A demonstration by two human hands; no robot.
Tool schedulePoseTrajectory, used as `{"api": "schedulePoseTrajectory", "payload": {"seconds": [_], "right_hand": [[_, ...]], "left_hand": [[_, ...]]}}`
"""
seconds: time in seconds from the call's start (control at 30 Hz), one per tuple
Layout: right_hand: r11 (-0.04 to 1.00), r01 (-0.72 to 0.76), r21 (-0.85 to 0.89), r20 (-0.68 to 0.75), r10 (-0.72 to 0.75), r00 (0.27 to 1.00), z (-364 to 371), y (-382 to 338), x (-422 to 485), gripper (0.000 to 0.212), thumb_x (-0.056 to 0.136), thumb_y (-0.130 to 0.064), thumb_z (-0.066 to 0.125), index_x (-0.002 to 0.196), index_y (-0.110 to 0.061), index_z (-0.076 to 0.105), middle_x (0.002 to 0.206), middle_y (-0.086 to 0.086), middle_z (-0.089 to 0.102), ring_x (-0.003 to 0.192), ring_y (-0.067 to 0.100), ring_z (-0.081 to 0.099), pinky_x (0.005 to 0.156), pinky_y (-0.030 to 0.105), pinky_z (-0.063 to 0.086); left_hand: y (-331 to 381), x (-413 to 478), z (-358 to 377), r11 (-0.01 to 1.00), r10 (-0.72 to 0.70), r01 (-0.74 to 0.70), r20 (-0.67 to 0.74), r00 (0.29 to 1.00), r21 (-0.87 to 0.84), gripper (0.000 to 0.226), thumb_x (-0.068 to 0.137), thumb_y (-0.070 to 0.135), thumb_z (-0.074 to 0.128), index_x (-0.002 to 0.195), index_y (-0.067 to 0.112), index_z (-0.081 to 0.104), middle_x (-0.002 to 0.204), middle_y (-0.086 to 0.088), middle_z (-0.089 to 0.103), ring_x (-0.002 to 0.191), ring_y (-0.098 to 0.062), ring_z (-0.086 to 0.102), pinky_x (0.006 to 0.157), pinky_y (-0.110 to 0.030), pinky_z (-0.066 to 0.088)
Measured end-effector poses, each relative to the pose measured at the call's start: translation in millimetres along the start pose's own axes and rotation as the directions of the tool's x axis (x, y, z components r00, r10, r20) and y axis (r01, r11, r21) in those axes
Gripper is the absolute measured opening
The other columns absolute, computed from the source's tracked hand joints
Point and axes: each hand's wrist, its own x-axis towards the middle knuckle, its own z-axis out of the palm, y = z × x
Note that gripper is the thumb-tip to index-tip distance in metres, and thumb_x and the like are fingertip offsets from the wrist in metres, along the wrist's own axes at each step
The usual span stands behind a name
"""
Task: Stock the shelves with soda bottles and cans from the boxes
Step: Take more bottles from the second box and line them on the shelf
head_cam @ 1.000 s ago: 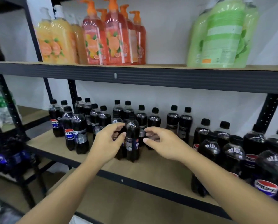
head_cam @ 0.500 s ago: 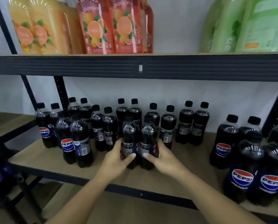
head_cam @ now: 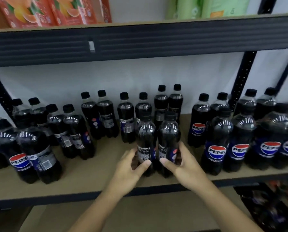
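Two small dark Pepsi bottles stand side by side at the front middle of the wooden shelf. My left hand grips the left bottle low on its label, thumb across the front. My right hand grips the right bottle the same way. Both bottles are upright and their bases look to be on the shelf. More Pepsi bottles stand in rows behind and to both sides.
Larger Pepsi bottles crowd the right end and a cluster stands at the left front. Overhead runs the black edge of the upper shelf with orange soap bottles and green bottles. A black upright stands at the back right.
My head has moved closer and lower. Both hands, holding the two bottles, have shifted them right along the shelf front, and the view has slid left to right.
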Motion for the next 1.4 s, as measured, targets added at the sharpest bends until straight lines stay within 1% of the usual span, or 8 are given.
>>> {"api": "schedulePoseTrajectory", "payload": {"seconds": [0.1,0.23,0.37,0.57,0.9,1.07,1.27,1.4], "right_hand": [[0.999,-0.031,0.044,-0.058,0.033,0.998,-10,8,-5,0.053,0.090,-0.036,0.076,0.129,-0.054,0.044,0.124,-0.023,0.063,0.116,-0.007,0.057,0.091,0.013,0.044],[0.998,-0.042,0.055,-0.046,0.045,0.998,-8,13,-16,0.056,0.100,-0.038,0.062,0.142,-0.053,0.028,0.127,-0.047,0.052,0.122,-0.023,0.044,0.095,0.000,0.034],[0.994,-0.033,0.104,-0.027,0.036,0.999,-9,22,-26,0.060,0.102,-0.027,0.063,0.153,-0.037,0.034,0.141,-0.033,0.052,0.134,-0.012,0.043,0.112,0.020,0.033],[0.957,-0.113,0.267,0.037,0.107,0.994,-20,32,-25,0.059,0.098,0.004,0.060,0.148,-0.025,0.046,0.141,-0.011,0.062,0.135,0.004,0.052,0.120,0.036,0.035],[0.991,-0.128,0.044,-0.141,0.133,0.981,-7,34,-27,0.073,0.076,-0.049,0.086,0.136,-0.037,0.046,0.133,-0.018,0.053,0.122,-0.004,0.054,0.108,0.025,0.044],[0.993,-0.104,0.053,0.067,0.100,0.993,-14,36,-32,0.080,0.093,-0.024,0.075,0.149,-0.052,0.024,0.136,-0.043,0.048,0.132,-0.018,0.040,0.115,0.020,0.032],[0.992,-0.123,-0.036,-0.044,0.122,0.992,-11,31,-31,0.085,0.078,-0.041,0.086,0.144,-0.046,0.031,0.138,-0.028,0.042,0.125,-0.015,0.041,0.106,0.016,0.034],[0.994,-0.106,0.012,0.034,0.106,0.994,-15,35,-37,0.079,0.090,-0.029,0.077,0.150,-0.048,0.029,0.139,-0.043,0.046,0.130,-0.023,0.037,0.111,0.013,0.033]], "left_hand": [[5,9,17,1.000,0.008,-0.008,0.048,0.999,-0.019,0.047,0.090,0.056,0.068,0.134,0.047,0.054,0.125,0.022,0.060,0.122,0.004,0.056,0.109,-0.030,0.045],[7,12,29,0.986,-0.023,0.046,0.143,0.990,-0.158,0.052,0.091,0.047,0.069,0.137,0.032,0.050,0.132,0.020,0.065,0.126,-0.001,0.059,0.112,-0.032,0.044],[3,8,23,0.967,-0.048,0.096,0.199,0.979,-0.235,0.046,0.097,0.015,0.067,0.136,0.030,0.049,0.131,0.026,0.064,0.130,0.005,0.054,0.106,-0.014,0.042],[-7,8,16,0.953,-0.090,0.160,0.264,0.960,-0.257,0.068,0.096,-0.008,0.062,0.145,0.033,0.041,0.141,0.019,0.056,0.135,0.005,0.048,0.115,-0.018,0.035],[-10,10,22,0.964,-0.064,0.106,0.174,0.983,-0.244,0.067,0.071,0.033,0.092,0.131,0.030,0.062,0.133,0.006,0.063,0.125,-0.007,0.061,0.114,-0.036,0.043],[-10,8,21,0.961,-0.059,0.124,0.259,0.964,-0.245,0.066,0.088,0.006,0.077,0.145,0.024,0.049,0.139,0.015,0.062,0.134,-0.003,0.053,0.121,-0.037,0.034],[0,8,27,0.999,-0.022,0.025,0.119,0.993,-0.028,0.062,0.071,0.056,0.086,0.125,0.047,0.057,0.126,0.022,0.062,0.120,0.003,0.058,0.106,-0.031,0.047],[-7,7,23,0.987,0.004,0.031,0.222,0.975,-0.156,0.061,0.083,0.033,0.081,0.138,0.035,0.055,0.136,0.018,0.064,0.132,-0.004,0.054,0.118,-0.044,0.037]]}}
